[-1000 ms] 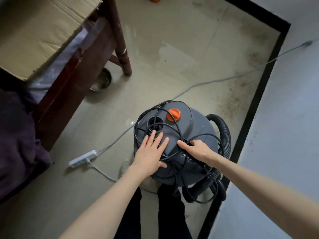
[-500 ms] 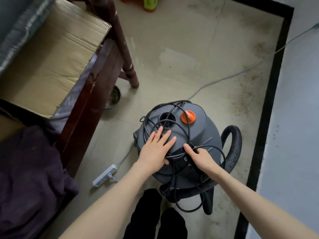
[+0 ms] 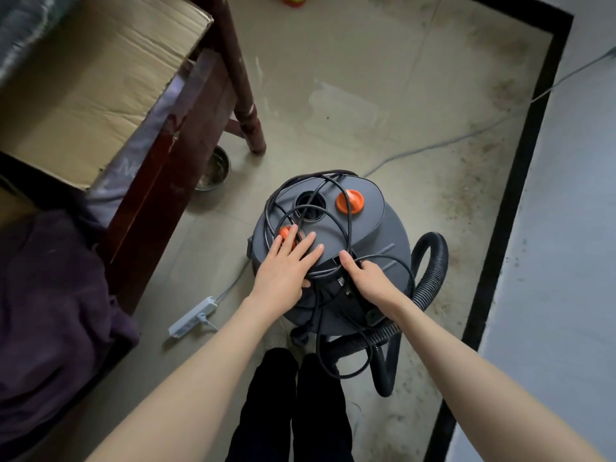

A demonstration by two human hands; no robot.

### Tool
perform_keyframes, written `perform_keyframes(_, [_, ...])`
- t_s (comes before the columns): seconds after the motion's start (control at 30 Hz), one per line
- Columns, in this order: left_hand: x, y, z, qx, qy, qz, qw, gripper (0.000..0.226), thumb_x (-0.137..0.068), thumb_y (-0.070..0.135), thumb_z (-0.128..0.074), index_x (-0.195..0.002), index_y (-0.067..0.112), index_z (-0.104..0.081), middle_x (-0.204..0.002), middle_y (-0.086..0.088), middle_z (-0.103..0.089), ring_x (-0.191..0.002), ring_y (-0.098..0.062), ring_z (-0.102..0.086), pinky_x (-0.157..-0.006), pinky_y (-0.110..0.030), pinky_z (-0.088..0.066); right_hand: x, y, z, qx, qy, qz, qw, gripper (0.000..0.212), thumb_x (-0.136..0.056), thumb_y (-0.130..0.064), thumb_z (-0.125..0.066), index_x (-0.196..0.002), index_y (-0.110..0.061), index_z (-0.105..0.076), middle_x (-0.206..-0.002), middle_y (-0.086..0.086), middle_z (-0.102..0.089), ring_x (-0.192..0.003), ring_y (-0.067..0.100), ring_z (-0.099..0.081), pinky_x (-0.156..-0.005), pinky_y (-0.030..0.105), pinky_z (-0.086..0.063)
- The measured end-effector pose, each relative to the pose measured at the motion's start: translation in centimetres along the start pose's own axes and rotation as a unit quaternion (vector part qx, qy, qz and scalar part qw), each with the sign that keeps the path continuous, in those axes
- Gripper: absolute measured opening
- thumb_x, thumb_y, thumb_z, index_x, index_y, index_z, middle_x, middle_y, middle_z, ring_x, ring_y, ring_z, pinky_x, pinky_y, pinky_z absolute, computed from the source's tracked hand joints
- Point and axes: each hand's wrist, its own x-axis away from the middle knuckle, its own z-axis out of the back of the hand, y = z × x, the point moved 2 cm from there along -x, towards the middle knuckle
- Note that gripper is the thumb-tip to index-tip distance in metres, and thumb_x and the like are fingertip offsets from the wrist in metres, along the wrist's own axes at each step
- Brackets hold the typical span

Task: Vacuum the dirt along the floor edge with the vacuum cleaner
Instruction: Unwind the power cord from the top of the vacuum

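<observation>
left hand [image 3: 286, 269] flat on vacuum [image 3: 373, 228]

Beige floor [image 3: 350, 95], possibly tiled, wooden furniture [image 3: 186, 135]

The floor [image 3: 333, 78] carries the vacuum cleaner [image 3: 380, 235], power strip [image 3: 191, 316] and bowl [image 3: 215, 168].

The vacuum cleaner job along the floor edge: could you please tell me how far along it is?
Nothing looks vacuumed yet: dark dirt still speckles the floor beside the black edge strip. In hand: the left hand lies flat on the vacuum cleaner, and the right hand is at its coiled black cord. Left: uncoiling, taking up the hose, and vacuuming.
</observation>
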Motion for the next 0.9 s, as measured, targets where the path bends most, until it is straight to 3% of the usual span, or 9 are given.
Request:
perform_keyframes(0.17, [0.6,1.5,-0.7,0.021,0.014,0.052,0.998,0.076,-0.094,0.017,-0.052,-0.153,0.023,-0.004,-0.16,0.004,0.005,-0.146,-0.026,0.014,-0.117,-0.04,0.005,0.1,-0.2,-0.1,0.008,-0.02,0.018,1.0,0.062,-0.095,-0.061,-0.042,-0.11,-0.007,-0.066,-0.115,0.006,-0.067,-0.105,0.018,-0.061,-0.1,0.035,-0.045])
perform_keyframes(0.33, [0.8,1.8,-1.4,0.034,0.031,0.07,0.996,0.076,-0.094,0.012,-0.051,-0.153,0.022,-0.003,-0.16,0.004,0.005,-0.146,-0.026,0.013,-0.117,-0.04,0.005,-0.3,-0.2,-0.1,0.02,-0.027,0.03,0.999,0.066,-0.095,-0.061,-0.041,-0.119,-0.003,-0.064,-0.121,0.009,-0.064,-0.113,0.022,-0.058,-0.105,0.041,-0.042])
perform_keyframes(0.53, [0.9,1.9,-1.6,0.051,0.048,0.075,0.995,0.078,-0.092,0.008,-0.051,-0.153,0.022,-0.005,-0.16,0.006,0.005,-0.146,-0.024,0.014,-0.117,-0.038,0.007,-0.6,0.0,0.0,0.022,-0.026,0.046,0.998,0.064,-0.097,-0.057,-0.041,-0.103,0.001,-0.067,-0.109,0.012,-0.069,-0.1,0.023,-0.063,-0.094,0.034,-0.047])
perform_keyframes(0.67, [1.0,1.7,-1.6,0.051,0.055,0.068,0.995,0.078,-0.091,0.006,-0.05,-0.153,0.023,-0.004,-0.16,0.007,0.005,-0.146,-0.023,0.014,-0.117,-0.036,0.007,-1.0,0.4,0.0,0.007,-0.032,0.035,0.999,0.072,-0.095,-0.06,-0.042,-0.111,0.006,-0.065,-0.112,0.016,-0.069,-0.104,0.026,-0.064,-0.097,0.038,-0.048])
perform_keyframes(0.9, [0.9,0.8,-1.3,0.044,0.054,0.037,0.997,0.077,-0.092,0.006,-0.049,-0.153,0.024,-0.004,-0.16,0.007,0.006,-0.146,-0.022,0.014,-0.117,-0.034,0.007,-1.2,0.6,-0.7,-0.051,-0.007,0.019,0.998,0.062,-0.094,-0.058,-0.046,-0.103,-0.001,-0.069,-0.101,0.012,-0.073,-0.098,0.024,-0.067,-0.096,0.037,-0.05])
